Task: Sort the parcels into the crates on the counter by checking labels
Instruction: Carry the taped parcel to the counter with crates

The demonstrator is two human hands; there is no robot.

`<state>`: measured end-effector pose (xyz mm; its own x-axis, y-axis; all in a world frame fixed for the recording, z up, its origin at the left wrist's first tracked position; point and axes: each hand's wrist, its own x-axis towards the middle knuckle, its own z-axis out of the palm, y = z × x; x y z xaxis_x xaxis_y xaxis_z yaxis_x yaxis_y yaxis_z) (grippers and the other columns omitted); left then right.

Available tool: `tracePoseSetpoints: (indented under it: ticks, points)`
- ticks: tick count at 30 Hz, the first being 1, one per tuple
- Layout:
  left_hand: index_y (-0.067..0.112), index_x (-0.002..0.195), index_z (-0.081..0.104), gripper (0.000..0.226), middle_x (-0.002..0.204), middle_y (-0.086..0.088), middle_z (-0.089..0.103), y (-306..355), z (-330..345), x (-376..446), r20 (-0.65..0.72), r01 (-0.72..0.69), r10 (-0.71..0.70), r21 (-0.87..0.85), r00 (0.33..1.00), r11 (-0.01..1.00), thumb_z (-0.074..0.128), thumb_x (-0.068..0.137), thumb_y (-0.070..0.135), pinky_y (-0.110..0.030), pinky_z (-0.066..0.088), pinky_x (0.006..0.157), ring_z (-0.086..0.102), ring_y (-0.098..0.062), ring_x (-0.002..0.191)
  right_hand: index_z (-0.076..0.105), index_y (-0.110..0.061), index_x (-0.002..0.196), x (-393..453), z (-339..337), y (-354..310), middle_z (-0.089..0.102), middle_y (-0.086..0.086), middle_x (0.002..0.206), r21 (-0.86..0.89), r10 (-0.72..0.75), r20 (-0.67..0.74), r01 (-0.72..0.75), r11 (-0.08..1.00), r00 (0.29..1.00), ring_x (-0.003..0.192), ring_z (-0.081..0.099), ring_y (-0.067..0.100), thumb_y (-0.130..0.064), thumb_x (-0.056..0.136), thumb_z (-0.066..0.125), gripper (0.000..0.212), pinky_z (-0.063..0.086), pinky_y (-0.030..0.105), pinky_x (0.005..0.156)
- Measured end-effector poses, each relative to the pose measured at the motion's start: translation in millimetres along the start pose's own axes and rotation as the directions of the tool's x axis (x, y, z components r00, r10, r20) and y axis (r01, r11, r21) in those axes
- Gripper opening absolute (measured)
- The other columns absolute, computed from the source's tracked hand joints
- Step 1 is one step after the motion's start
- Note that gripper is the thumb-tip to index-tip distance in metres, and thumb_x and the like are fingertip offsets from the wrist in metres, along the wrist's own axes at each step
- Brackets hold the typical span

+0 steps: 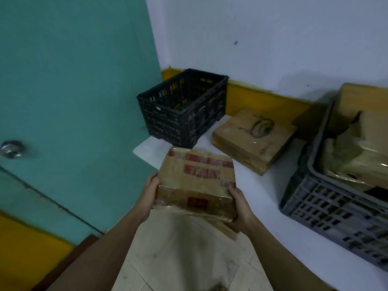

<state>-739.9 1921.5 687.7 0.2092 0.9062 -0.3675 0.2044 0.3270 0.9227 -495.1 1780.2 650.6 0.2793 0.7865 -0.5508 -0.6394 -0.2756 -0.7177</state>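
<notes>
I hold a cardboard parcel (197, 181) with red tape strips and a red label on its near side, just in front of the white counter (262, 198). My left hand (150, 193) grips its left edge and my right hand (241, 208) its right lower corner. A black crate (182, 108) stands at the counter's far left, its inside looking empty. A second flat parcel (254, 137) with a dark drawing lies on the counter beside it. At the right a grey crate (336, 206) holds several cardboard parcels (357, 148).
A teal door (73, 91) with a metal knob (11, 149) fills the left. White wall with a yellow band (262, 95) backs the counter. Tiled floor (178, 259) lies below my arms.
</notes>
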Motion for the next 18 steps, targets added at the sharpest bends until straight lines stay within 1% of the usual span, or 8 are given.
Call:
tracePoseSetpoints:
  ticks: [2, 5, 6, 8, 11, 15, 16, 18]
  points:
    - [0.031, 0.128, 0.053, 0.027, 0.118, 0.001, 0.065, 2.9, 22.9, 26.2, 0.040, -0.008, 0.005, 0.079, 0.999, 0.997, 0.045, 0.102, 0.033, -0.023, 0.052, 0.061, 0.067, -0.010, 0.092, 0.045, -0.027, 0.142, 8.3, -10.8, -1.5, 0.065, 0.010, 0.130, -0.027, -0.029, -0.100, 0.027, 0.999, 0.995, 0.115, 0.065, 0.035, -0.056, 0.092, 0.061, 0.060, 0.055, 0.055, 0.093]
    - [0.029, 0.129, 0.049, 0.027, 0.119, -0.002, 0.061, -0.7, 52.4, 53.1, 0.104, 0.001, -0.015, 0.130, 0.994, 0.992, 0.047, 0.103, 0.027, -0.015, 0.050, 0.050, 0.063, -0.012, 0.092, 0.042, -0.032, 0.139, 17.4, -20.4, 3.6, 0.063, 0.004, 0.127, -0.036, -0.055, -0.239, 0.047, 0.998, 0.970, 0.111, 0.065, 0.028, -0.056, 0.093, 0.059, 0.055, 0.058, 0.041, 0.079]
    - [0.030, 0.131, 0.046, 0.030, 0.120, -0.002, 0.059, -0.3, 58.5, 60.7, 0.128, -0.001, -0.018, 0.143, 0.992, 0.990, 0.051, 0.102, 0.027, -0.015, 0.050, 0.051, 0.063, -0.013, 0.093, 0.042, -0.034, 0.138, 21.2, -20.4, 4.8, 0.062, 0.002, 0.126, -0.032, -0.069, -0.268, 0.063, 0.998, 0.961, 0.110, 0.064, 0.027, -0.056, 0.093, 0.060, 0.054, 0.058, 0.039, 0.075]
    - [0.030, 0.136, 0.043, 0.040, 0.125, -0.001, 0.056, 3.2, 65.5, 79.6, 0.189, -0.002, -0.031, 0.173, 0.982, 0.985, 0.059, 0.099, 0.030, -0.018, 0.051, 0.059, 0.062, -0.013, 0.097, 0.041, -0.035, 0.136, 30.4, -15.4, 3.7, 0.061, 0.000, 0.124, -0.022, -0.081, -0.320, 0.078, 0.997, 0.944, 0.108, 0.064, 0.026, -0.055, 0.092, 0.061, 0.052, 0.060, 0.038, 0.070]
    - [0.028, 0.143, 0.039, 0.059, 0.128, 0.001, 0.053, 10.2, 70.3, 110.8, 0.295, -0.038, -0.042, 0.260, 0.955, 0.965, 0.069, 0.092, 0.034, -0.021, 0.052, 0.069, 0.060, -0.011, 0.100, 0.038, -0.033, 0.136, 43.9, -6.5, 5.7, 0.061, -0.002, 0.122, -0.020, -0.089, -0.409, 0.088, 0.996, 0.908, 0.105, 0.064, 0.023, -0.055, 0.094, 0.059, 0.052, 0.059, 0.040, 0.077]
    - [0.026, 0.146, 0.032, 0.074, 0.130, 0.000, 0.051, 16.2, 75.8, 148.7, 0.405, -0.093, -0.064, 0.358, 0.912, 0.929, 0.076, 0.087, 0.032, -0.034, 0.052, 0.092, 0.058, -0.019, 0.112, 0.035, -0.030, 0.139, 57.4, 10.0, 12.5, 0.059, -0.005, 0.123, -0.090, -0.189, -0.503, 0.166, 0.982, 0.843, 0.103, 0.063, 0.013, -0.057, 0.096, 0.053, 0.054, 0.055, 0.020, 0.064]
    - [0.025, 0.147, 0.029, 0.077, 0.132, 0.001, 0.051, 15.3, 75.5, 156.7, 0.442, -0.103, -0.076, 0.369, 0.894, 0.924, 0.076, 0.087, 0.033, -0.035, 0.051, 0.095, 0.057, -0.018, 0.113, 0.034, -0.029, 0.141, 60.9, 14.2, 14.5, 0.058, -0.005, 0.125, -0.117, -0.210, -0.518, 0.174, 0.978, 0.829, 0.105, 0.062, 0.012, -0.058, 0.097, 0.051, 0.056, 0.054, 0.020, 0.068]
    - [0.025, 0.150, 0.023, 0.082, 0.137, 0.001, 0.051, 11.6, 73.3, 172.5, 0.514, -0.099, -0.108, 0.359, 0.851, 0.928, 0.075, 0.088, 0.034, -0.036, 0.048, 0.101, 0.057, -0.015, 0.114, 0.033, -0.027, 0.144, 68.9, 20.2, 17.9, 0.056, -0.003, 0.128, -0.173, -0.243, -0.541, 0.176, 0.969, 0.805, 0.109, 0.060, 0.014, -0.057, 0.099, 0.047, 0.056, 0.053, 0.026, 0.080]
